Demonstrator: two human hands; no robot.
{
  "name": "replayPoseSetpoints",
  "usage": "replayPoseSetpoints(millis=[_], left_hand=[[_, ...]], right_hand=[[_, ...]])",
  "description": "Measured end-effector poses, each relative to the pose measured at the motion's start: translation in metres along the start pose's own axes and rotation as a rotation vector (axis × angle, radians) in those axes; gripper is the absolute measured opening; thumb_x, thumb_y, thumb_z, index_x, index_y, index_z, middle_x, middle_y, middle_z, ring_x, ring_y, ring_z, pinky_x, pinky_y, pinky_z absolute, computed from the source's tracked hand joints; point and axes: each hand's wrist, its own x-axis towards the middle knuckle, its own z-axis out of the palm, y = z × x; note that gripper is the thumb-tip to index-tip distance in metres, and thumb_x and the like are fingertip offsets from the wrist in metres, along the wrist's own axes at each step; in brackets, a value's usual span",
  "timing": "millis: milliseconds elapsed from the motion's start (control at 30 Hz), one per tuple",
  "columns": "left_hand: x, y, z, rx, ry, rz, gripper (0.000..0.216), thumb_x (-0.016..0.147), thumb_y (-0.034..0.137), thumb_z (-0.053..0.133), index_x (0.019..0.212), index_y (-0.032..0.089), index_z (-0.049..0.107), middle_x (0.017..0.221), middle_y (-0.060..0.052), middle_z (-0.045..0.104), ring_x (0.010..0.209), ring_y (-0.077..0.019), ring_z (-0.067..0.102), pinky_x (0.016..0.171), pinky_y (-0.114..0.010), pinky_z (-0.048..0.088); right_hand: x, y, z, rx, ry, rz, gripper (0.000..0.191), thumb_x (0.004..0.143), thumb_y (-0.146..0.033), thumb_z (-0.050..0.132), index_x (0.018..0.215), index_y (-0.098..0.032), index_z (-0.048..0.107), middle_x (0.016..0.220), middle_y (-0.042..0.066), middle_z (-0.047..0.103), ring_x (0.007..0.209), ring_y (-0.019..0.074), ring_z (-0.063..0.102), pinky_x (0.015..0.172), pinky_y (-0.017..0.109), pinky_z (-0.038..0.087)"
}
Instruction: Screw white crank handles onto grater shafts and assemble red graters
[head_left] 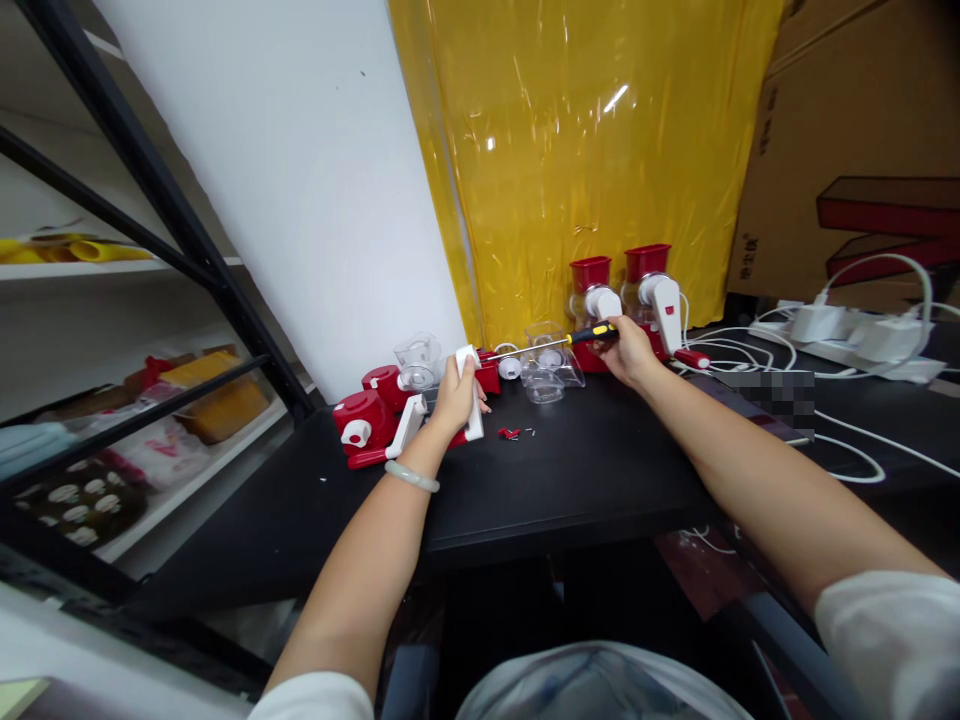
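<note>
My left hand [453,397] is closed round a white plastic handle piece [472,400] attached to a red part [489,374], held just above the black table [585,470]. My right hand [628,350] grips a screwdriver [581,338] with a yellow and black handle; its thin shaft points left toward the white piece. Small red bits and screws [511,433] lie on the table between my hands.
Two red and white devices [371,420] lie left of my left hand, with clear plastic cups [546,365] in the middle. Two assembled red-topped units [652,290] stand at the back. White cables and chargers [847,335] spread at right. A shelf rack [150,400] stands left.
</note>
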Motion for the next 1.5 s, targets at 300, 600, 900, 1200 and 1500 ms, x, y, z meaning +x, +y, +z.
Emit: replayPoseSetpoints(millis=[300,600,900,1200,1500], left_hand=[[0.000,0.002,0.000,0.010,0.002,-0.004,0.042,0.102,0.067,0.041,0.106,0.025,0.040,0.056,0.008,0.056,0.040,-0.0166,0.062,0.041,-0.024,0.047],[-0.003,0.008,-0.001,-0.003,0.002,-0.014,0.042,0.103,0.066,0.041,0.110,0.024,0.042,0.057,0.008,0.058,0.040,-0.0166,0.062,0.042,-0.024,0.046],[-0.003,0.007,-0.001,0.025,-0.007,0.011,0.041,0.103,0.064,0.042,0.110,0.024,0.041,0.058,0.007,0.058,0.041,-0.0169,0.063,0.042,-0.025,0.047],[-0.002,0.006,-0.001,0.042,-0.015,0.026,0.042,0.102,0.066,0.042,0.108,0.025,0.041,0.059,0.006,0.059,0.042,-0.0174,0.063,0.043,-0.026,0.048],[-0.002,0.005,0.000,0.033,-0.037,0.029,0.051,0.098,0.074,0.043,0.109,0.024,0.044,0.059,0.005,0.058,0.041,-0.0168,0.062,0.042,-0.026,0.047]], right_hand=[[0.001,0.000,-0.005,-0.029,-0.055,0.008,0.030,0.083,-0.046,0.070,0.075,-0.023,0.053,0.061,-0.003,0.057,0.047,0.0125,0.053,0.042,0.025,0.047],[-0.002,0.002,-0.002,-0.090,-0.031,-0.003,0.024,0.088,-0.033,0.068,0.078,-0.023,0.049,0.052,-0.008,0.048,0.037,0.0074,0.040,0.037,0.019,0.038],[0.001,0.003,-0.002,-0.061,-0.008,-0.035,0.025,0.084,-0.032,0.067,0.075,-0.024,0.046,0.052,-0.008,0.047,0.038,0.0069,0.038,0.036,0.018,0.036],[0.006,0.002,-0.006,-0.079,-0.022,-0.076,0.028,0.084,-0.036,0.066,0.073,-0.026,0.042,0.044,-0.011,0.034,0.034,0.0081,0.033,0.039,0.021,0.040],[0.002,0.000,-0.004,-0.112,0.000,-0.071,0.021,0.085,-0.031,0.061,0.074,-0.026,0.044,0.043,-0.010,0.038,0.034,0.0086,0.034,0.035,0.019,0.032]])
